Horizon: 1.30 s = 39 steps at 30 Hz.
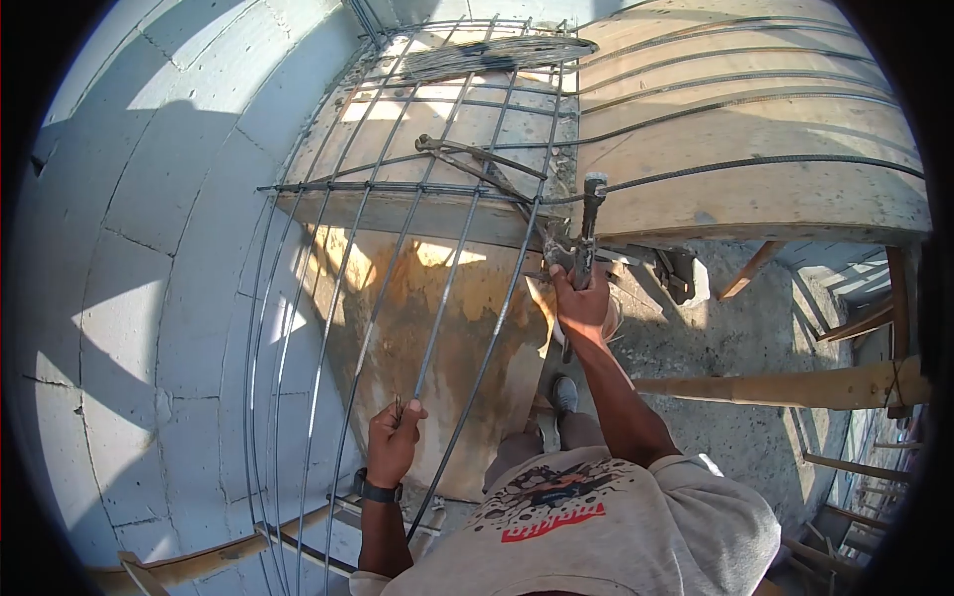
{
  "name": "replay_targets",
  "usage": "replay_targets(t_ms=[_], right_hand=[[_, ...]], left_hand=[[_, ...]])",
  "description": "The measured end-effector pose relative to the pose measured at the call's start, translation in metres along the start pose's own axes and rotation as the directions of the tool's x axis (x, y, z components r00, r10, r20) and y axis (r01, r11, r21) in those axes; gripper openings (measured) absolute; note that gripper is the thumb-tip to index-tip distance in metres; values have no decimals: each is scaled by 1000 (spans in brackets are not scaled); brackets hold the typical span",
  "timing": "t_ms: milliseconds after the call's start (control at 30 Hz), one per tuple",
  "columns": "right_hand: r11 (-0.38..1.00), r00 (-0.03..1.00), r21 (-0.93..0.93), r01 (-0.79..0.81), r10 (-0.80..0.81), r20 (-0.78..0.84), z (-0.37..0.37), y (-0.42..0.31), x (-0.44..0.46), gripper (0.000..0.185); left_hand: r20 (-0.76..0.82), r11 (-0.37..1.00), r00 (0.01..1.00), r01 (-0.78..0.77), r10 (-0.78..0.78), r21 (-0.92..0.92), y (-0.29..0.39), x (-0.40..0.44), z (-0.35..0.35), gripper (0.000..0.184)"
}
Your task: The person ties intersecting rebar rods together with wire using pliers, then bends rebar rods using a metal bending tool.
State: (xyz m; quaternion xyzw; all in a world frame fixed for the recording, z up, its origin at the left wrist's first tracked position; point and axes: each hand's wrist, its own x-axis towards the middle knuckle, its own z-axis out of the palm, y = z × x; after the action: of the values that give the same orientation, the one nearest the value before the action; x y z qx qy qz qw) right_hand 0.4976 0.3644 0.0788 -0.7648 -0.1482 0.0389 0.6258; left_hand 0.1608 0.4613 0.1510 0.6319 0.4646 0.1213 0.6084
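Observation:
Long steel rebars (459,248) run from the upper platform down towards my body, crossed by other bars. My left hand (395,442), closed and wearing a dark watch, pinches a small dark piece beside one bar; it looks like short wires, too small to be sure. My right hand (582,298) is wrapped round a dark metal tool (590,214) that stands upright with a pale, worn top end. Past that hand, long-handled pincers (467,157) lie across the rebars. A coil of wire (497,60) rests on the grid at the top.
A pale block wall (149,298) rises on the left. Wooden formwork (735,179) carrying curved rebars spans the upper right. A wooden beam (775,387) crosses at the right above the rough floor (686,343). My shoe (564,394) shows below my right hand.

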Motion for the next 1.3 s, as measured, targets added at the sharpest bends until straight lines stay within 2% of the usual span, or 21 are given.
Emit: replay_targets(t_ms=[167, 533, 667, 767, 867, 900, 1033, 1133, 1167, 1200, 1267, 1300], right_hand=[[991, 996, 114, -71, 77, -51, 8, -7, 8, 24], [998, 1000, 60, -24, 23, 21, -1, 3, 25, 27], [994, 999, 113, 5, -11, 48, 0, 26, 32, 27], [996, 997, 48, 72, -72, -1, 1, 20, 29, 28], [997, 999, 66, 32, -34, 26, -2, 17, 26, 30], [999, 998, -19, 45, -44, 50, -5, 17, 27, 29], [985, 989, -99, 143, -138, 50, -8, 15, 24, 32], [996, 992, 46, 77, -81, 96, -10, 7, 23, 31], [995, 991, 58, 76, -82, 107, -10, 9, 25, 31], [995, 989, 71, 76, -84, 117, -11, 15, 28, 30], [992, 990, 89, 89, -98, 101, -11, 14, 31, 29], [990, 992, 98, 100, -108, 72, -7, 10, 30, 28]], left_hand=[[-6, 1000, 1000, 1, -1, -4, 0, -1, -1, 34], [12, 1000, 1000, 20, -20, -20, -1, -2, 1, 32], [2, 1000, 1000, -8, 8, -24, -8, 1, 2, 31], [13, 999, 999, -30, 30, -34, -11, 3, 4, 30], [13, 997, 1000, 5, -4, -75, -15, 5, 6, 29], [25, 996, 1000, 16, -14, -91, -16, 6, 5, 30], [-21, 998, 998, -59, 59, 37, -21, 8, 9, 33], [-74, 995, 995, -68, 73, 78, -18, 4, 14, 31], [-68, 974, 990, -111, 127, 199, -31, 7, 8, 24], [-155, 921, 955, -189, 253, 340, -29, 3, 13, 23], [-267, 738, 815, -261, 514, 622, -8, -11, 25, 21], [-270, 754, 852, -199, 448, 626, 9, -26, 28, 22]])
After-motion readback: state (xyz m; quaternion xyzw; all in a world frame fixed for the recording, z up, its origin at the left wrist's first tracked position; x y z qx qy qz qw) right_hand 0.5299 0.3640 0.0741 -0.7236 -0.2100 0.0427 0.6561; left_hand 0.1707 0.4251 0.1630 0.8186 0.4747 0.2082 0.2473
